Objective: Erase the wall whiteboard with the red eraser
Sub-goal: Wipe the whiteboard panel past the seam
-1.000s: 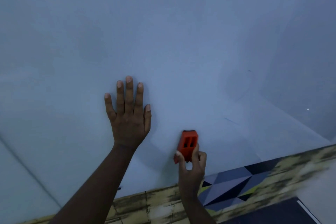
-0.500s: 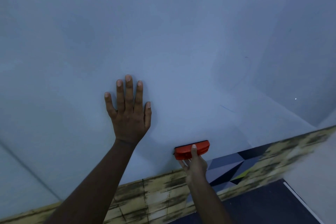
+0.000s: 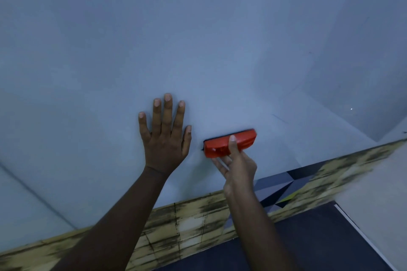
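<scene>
Red eraser [image 3: 230,143] lying lengthwise against the whiteboard [image 3: 198,39], low on the board and just right of the left hand [image 3: 166,138] — near it, not touching. Pinched by the right hand [image 3: 236,165]: thumb curled over the near face, other fingers tucked beneath the lower edge, only partly visible. Dark felt strip showing along the far edge, pressed to the board. Left hand flat on the whiteboard, fingers straight and slightly spread, thumb out to the right, palm down, holding nothing. Faint blue mark [image 3: 279,118] on the board, right of the eraser. Below the board — a worn yellowish tiled strip [image 3: 187,222], patterned grey and black to the right.
</scene>
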Action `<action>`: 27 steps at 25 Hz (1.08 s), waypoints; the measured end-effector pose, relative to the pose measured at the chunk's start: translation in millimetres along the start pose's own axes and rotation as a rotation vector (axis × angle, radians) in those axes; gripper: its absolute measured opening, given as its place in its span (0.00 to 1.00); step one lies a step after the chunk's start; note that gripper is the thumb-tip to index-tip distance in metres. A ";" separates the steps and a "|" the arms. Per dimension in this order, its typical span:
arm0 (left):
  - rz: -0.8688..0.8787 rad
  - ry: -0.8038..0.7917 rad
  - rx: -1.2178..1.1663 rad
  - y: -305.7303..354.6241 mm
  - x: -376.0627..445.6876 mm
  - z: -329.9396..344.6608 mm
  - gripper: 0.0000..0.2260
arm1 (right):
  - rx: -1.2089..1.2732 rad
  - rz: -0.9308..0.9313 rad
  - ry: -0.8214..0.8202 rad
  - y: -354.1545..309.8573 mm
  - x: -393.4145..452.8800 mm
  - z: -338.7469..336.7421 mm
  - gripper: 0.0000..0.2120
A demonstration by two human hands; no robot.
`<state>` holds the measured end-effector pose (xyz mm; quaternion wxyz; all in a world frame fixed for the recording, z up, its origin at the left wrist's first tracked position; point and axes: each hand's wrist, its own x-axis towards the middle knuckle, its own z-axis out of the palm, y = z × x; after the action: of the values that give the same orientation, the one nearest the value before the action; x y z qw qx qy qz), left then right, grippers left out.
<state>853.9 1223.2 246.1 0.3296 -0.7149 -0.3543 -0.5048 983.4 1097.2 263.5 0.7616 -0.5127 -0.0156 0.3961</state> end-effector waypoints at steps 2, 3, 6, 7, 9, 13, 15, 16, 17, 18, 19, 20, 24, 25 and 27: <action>0.025 -0.012 0.009 -0.9 -10.3 2.2 0.34 | 0.001 0.115 0.071 44.0 6.0 -8.5 0.11; 0.042 -0.013 0.014 -1.2 -15.4 3.9 0.34 | 0.022 0.169 0.098 67.5 10.0 -13.8 0.13; 0.069 -0.014 0.024 -1.6 -28.1 8.3 0.34 | 0.097 0.322 0.099 123.7 25.5 -29.8 0.23; 0.071 -0.015 0.021 -1.2 -32.0 8.6 0.34 | 0.129 0.382 0.080 137.1 31.8 -36.2 0.25; 0.080 -0.024 0.018 -0.4 -39.6 9.7 0.34 | 0.186 0.495 0.037 155.8 43.2 -49.2 0.26; 0.117 -0.051 0.008 -3.3 -52.3 9.4 0.35 | 0.130 0.573 0.031 171.9 57.0 -65.9 0.26; 0.142 -0.061 -0.001 -5.4 -58.2 9.7 0.34 | 0.096 0.537 0.070 165.2 58.4 -66.6 0.27; 0.149 -0.062 -0.006 -6.1 -60.9 10.1 0.34 | 0.078 0.483 0.101 156.4 59.1 -65.0 0.27; 0.153 -0.065 -0.008 -6.3 -63.8 10.1 0.33 | 0.063 0.405 0.136 143.5 58.9 -62.4 0.25; 0.156 -0.071 -0.013 -6.0 -66.8 10.3 0.33 | 0.053 0.295 0.168 128.1 57.4 -58.9 0.23; 0.158 -0.077 -0.020 -5.6 -69.8 10.5 0.33 | 0.041 0.166 0.183 110.8 53.2 -53.0 0.19; 0.157 -0.087 -0.027 -5.1 -72.9 10.8 0.33 | 0.023 0.031 0.170 93.3 45.8 -44.7 0.15; 0.152 -0.126 -0.058 -2.2 -89.4 12.4 0.33 | -0.206 -0.384 0.007 54.7 7.4 -10.6 0.15; 0.168 -0.132 -0.052 -2.8 -93.3 13.5 0.33 | -0.245 -0.425 -0.023 54.3 1.8 -5.7 0.16; 0.191 -0.140 -0.043 -5.6 -99.9 15.5 0.34 | -0.281 -0.459 -0.039 60.8 0.2 -2.8 0.15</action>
<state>832.9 1221.6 147.2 0.3353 -0.7858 -0.2956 -0.4275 949.1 1105.0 213.9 0.7524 -0.5887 -0.2008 0.2168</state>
